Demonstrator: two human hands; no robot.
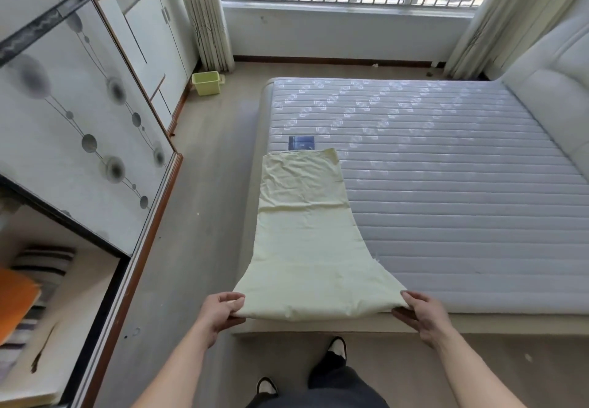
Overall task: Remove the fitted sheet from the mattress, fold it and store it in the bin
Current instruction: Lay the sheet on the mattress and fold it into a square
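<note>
Fitted sheet (pixel 306 248): off the mattress (pixel 446 184), folded to a long pale strip, lying on its near corner, stretching away from the fingers. Left hand (pixel 220 312) and right hand (pixel 420 315): fingers pinched on the two near corners. Best carried forward level, corner to corner, before going to the bin (pixel 206 82) far beyond on the floor.

sheet (pixel 306 238) on mattress (pixel 446 184), bin (pixel 206 82) behind-left
</note>
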